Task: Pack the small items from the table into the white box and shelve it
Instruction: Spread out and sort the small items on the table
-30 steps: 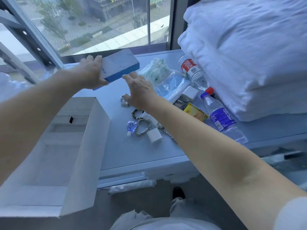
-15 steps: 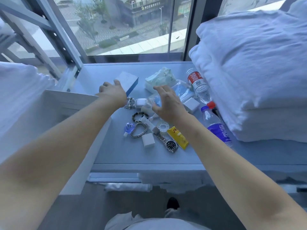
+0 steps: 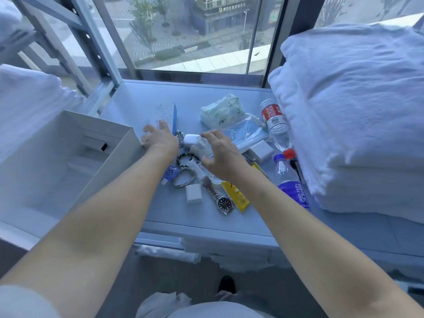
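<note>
Your hands above the cluttered table [image 3: 160,210], frame centre
Your left hand [image 3: 159,140] rests relaxed on the blue-edged lid [image 3: 160,115]; your right hand [image 3: 221,154] hovers, fingers loosely spread, grasping nothing, beside the white box [image 3: 75,143]

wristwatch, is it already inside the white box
No, the wristwatch lies on the table, outside the white box.

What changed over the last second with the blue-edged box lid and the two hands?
The left hand lowered the blue-edged lid from the air onto the table and now rests on it. The right hand moved right, over the clear bag. The watch and bracelet stayed put.
</note>
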{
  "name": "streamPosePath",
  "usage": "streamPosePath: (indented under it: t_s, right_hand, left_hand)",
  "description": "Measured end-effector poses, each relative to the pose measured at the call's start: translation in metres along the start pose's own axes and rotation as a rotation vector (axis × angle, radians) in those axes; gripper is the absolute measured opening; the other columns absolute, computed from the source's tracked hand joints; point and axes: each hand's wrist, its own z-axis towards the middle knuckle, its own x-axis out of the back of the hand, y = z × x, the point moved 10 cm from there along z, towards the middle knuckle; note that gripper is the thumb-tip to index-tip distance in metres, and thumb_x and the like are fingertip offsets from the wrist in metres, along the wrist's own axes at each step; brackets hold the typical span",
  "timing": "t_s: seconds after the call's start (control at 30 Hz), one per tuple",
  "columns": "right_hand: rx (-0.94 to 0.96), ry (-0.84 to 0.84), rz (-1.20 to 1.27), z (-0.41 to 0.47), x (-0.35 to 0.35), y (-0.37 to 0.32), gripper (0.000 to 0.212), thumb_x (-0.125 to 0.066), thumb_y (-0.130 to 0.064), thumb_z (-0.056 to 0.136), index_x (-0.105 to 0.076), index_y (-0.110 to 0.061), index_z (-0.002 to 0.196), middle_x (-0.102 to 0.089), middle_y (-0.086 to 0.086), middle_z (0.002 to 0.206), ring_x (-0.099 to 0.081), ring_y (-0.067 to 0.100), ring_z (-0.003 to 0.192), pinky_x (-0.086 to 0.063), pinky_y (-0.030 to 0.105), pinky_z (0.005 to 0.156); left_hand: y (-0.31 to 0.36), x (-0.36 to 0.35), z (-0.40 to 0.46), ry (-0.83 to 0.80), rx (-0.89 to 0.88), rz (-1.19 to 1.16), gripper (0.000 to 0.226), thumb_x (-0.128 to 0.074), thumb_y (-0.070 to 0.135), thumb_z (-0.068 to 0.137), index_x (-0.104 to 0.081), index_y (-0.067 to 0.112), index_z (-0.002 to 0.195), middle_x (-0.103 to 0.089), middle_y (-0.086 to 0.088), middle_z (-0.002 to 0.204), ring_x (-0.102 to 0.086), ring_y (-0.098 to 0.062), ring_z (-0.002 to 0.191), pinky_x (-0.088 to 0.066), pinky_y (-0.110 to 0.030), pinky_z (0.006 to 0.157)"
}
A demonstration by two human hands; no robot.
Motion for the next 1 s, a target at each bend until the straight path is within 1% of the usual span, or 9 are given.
streamPosePath:
  t_s: [0.1, 0.27, 0.4, 0.53, 0.7, 0.8, 0.9, 0.93, 1.0]
  right_hand:
    - [0.012, -0.007, -0.003, 0.0, -0.003, 0.002, 0.063, -0.064, -0.026, 0.093, -0.043, -0.016, 0.152, -0.045, 0.004, 0.147, -0.045, 0.028, 0.132, -0.041, 0.045, 0.11]
    - [0.025, -0.009, -0.004, 0.002, -0.004, 0.003, 0.063, -0.065, -0.025, 0.094, -0.043, -0.017, 0.152, -0.045, 0.004, 0.148, -0.045, 0.028, 0.133, -0.041, 0.044, 0.11]
    - [0.03, -0.023, -0.001, 0.003, -0.008, 0.003, 0.062, -0.065, -0.024, 0.093, -0.043, -0.018, 0.151, -0.044, 0.003, 0.147, -0.045, 0.027, 0.133, -0.042, 0.047, 0.108]
    - [0.045, 0.006, -0.03, 0.006, -0.003, 0.0, 0.061, -0.063, -0.024, 0.093, -0.045, -0.019, 0.15, -0.046, 0.003, 0.146, -0.048, 0.027, 0.13, -0.045, 0.047, 0.104]
    - [0.054, 0.016, -0.028, 0.013, 0.0, -0.006, 0.061, -0.061, -0.022, 0.093, -0.044, -0.016, 0.151, -0.047, 0.007, 0.145, -0.049, 0.03, 0.128, -0.045, 0.048, 0.104]
    - [0.057, 0.006, -0.025, 0.015, -0.004, -0.008, 0.062, -0.062, -0.023, 0.093, -0.044, -0.017, 0.151, -0.046, 0.007, 0.145, -0.048, 0.03, 0.129, -0.044, 0.049, 0.105]
    - [0.053, 0.005, -0.028, 0.015, -0.005, -0.004, 0.062, -0.062, -0.022, 0.093, -0.044, -0.017, 0.152, -0.047, 0.006, 0.145, -0.049, 0.029, 0.128, -0.044, 0.048, 0.104]
    - [0.051, 0.008, -0.03, 0.015, -0.004, -0.003, 0.061, -0.062, -0.022, 0.093, -0.044, -0.017, 0.151, -0.047, 0.006, 0.144, -0.049, 0.029, 0.127, -0.044, 0.047, 0.104]
    - [0.046, 0.016, -0.032, 0.015, -0.003, 0.0, 0.06, -0.062, -0.022, 0.093, -0.046, -0.016, 0.15, -0.047, 0.006, 0.144, -0.05, 0.029, 0.126, -0.044, 0.047, 0.104]
  left_hand:
    - [0.01, -0.001, -0.008, 0.033, -0.048, -0.028, 0.074, -0.043, 0.059, 0.099, -0.014, 0.025, 0.158, -0.02, -0.025, 0.155, -0.046, -0.049, 0.126, -0.045, -0.051, 0.099]
    - [0.028, 0.0, -0.02, 0.023, -0.12, -0.054, 0.068, -0.042, 0.057, 0.099, -0.022, 0.025, 0.155, -0.027, -0.021, 0.15, -0.049, -0.049, 0.122, -0.045, -0.051, 0.098]
    - [0.036, -0.002, -0.025, 0.026, -0.157, -0.105, 0.064, -0.044, 0.057, 0.097, -0.025, 0.031, 0.152, -0.03, -0.018, 0.146, -0.048, -0.046, 0.121, -0.043, -0.051, 0.096]
    - [0.023, 0.014, -0.021, 0.169, -0.16, 0.029, 0.072, -0.048, 0.056, 0.097, -0.014, 0.032, 0.155, -0.028, -0.018, 0.149, -0.044, -0.042, 0.122, -0.042, -0.049, 0.093]
    - [0.014, 0.034, -0.006, 0.296, -0.167, 0.211, 0.069, -0.048, 0.048, 0.099, -0.014, 0.028, 0.156, -0.02, -0.022, 0.155, -0.041, -0.044, 0.125, -0.04, -0.05, 0.096]
    - [0.012, 0.03, 0.003, 0.263, -0.15, 0.3, 0.073, -0.05, 0.039, 0.099, -0.009, 0.026, 0.158, -0.014, -0.024, 0.158, -0.039, -0.045, 0.127, -0.04, -0.049, 0.095]
    - [0.008, 0.015, 0.006, 0.172, -0.118, 0.3, 0.076, -0.052, 0.04, 0.099, -0.007, 0.025, 0.159, -0.012, -0.025, 0.158, -0.04, -0.045, 0.127, -0.039, -0.045, 0.082]
    - [0.009, 0.009, 0.006, 0.149, -0.122, 0.26, 0.074, -0.049, 0.043, 0.1, -0.009, 0.025, 0.159, -0.013, -0.025, 0.158, -0.041, -0.045, 0.127, -0.041, -0.045, 0.082]
    - [0.011, 0.0, 0.005, 0.114, -0.136, 0.168, 0.069, -0.043, 0.049, 0.102, -0.011, 0.026, 0.158, -0.014, -0.024, 0.159, -0.041, -0.044, 0.128, -0.044, -0.047, 0.089]
